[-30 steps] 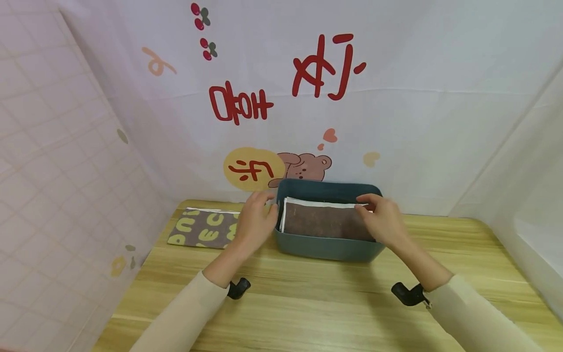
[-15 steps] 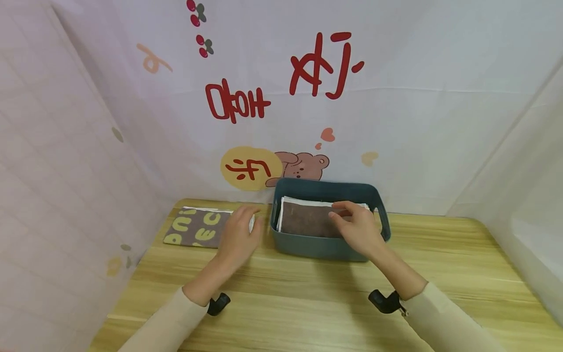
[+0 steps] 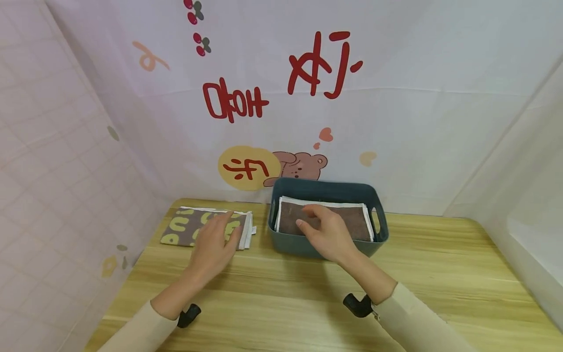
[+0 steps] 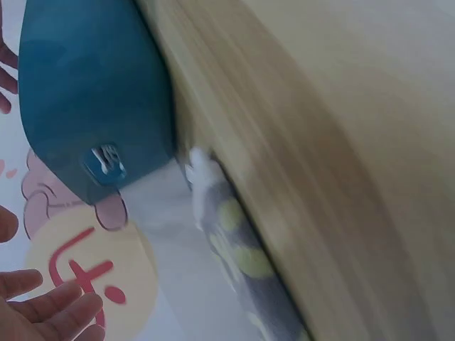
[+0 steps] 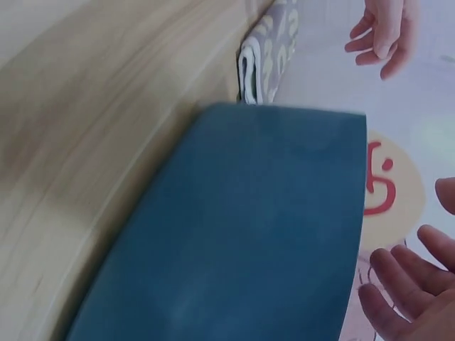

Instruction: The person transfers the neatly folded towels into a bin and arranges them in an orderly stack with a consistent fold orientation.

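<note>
A teal basket (image 3: 303, 247) stands at the back of the table with a folded brown cloth with white edges (image 3: 352, 220) inside it. Left of it lies a folded grey cloth with yellow-green letters (image 3: 178, 230), a white tag at its right end. My left hand (image 3: 213, 247) hovers over the lettered cloth, fingers loosely bent around nothing. Above the basket's front rim is my right hand (image 3: 327, 232), also holding nothing, its fingers relaxed. In the left wrist view the left fingers (image 4: 60, 309) are spread apart from the basket; the right fingers (image 5: 398, 284) look similarly loose in the right wrist view.
The wooden table (image 3: 286, 303) runs up to a white printed backdrop (image 3: 418, 122) right behind the basket. A white gridded sheet (image 3: 57, 171) hangs along the left side. Black wrist mounts (image 3: 358, 305) stick out below the sleeves.
Both hands have moved left. My left hand has gone from the basket's left end to over the lettered cloth; the right has left the basket's right end for its middle.
</note>
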### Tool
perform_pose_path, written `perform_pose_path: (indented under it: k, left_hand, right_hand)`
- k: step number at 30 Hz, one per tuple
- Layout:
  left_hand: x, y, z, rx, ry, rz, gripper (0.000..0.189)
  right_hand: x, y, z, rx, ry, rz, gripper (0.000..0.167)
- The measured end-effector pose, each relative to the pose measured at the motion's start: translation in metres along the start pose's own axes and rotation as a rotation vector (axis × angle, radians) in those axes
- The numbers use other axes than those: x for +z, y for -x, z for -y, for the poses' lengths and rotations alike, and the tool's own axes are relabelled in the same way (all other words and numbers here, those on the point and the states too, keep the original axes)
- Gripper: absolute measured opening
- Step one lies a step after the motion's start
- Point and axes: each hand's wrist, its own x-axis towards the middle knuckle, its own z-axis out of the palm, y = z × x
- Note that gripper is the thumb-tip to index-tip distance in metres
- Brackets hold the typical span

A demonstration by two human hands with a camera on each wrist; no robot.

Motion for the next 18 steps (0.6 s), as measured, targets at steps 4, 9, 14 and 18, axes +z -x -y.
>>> perform_pose_path:
  k: [4,9,14,18]
  left_hand:
    - [-0.008,0.006,0.016,-0.022,-0.004,-0.005,0.049]
    - [-0.017,0.009,0.032,-0.029,-0.017,-0.023,0.053]
    - [-0.027,0.010,0.047,-0.058,-0.069,0.014,0.062]
    - [-0.034,0.012,0.059,-0.113,-0.088,0.063,0.068]
  right_hand:
    - [0.014,-0.001,0.012,-0.073,0.066,-0.001,0.041]
    - [0.031,-0.003,0.022,-0.201,0.163,0.013,0.046]
    - [0.049,-0.007,0.032,-0.331,0.253,0.045,0.055]
    - [0.064,-0.010,0.038,-0.400,0.315,0.081,0.063]
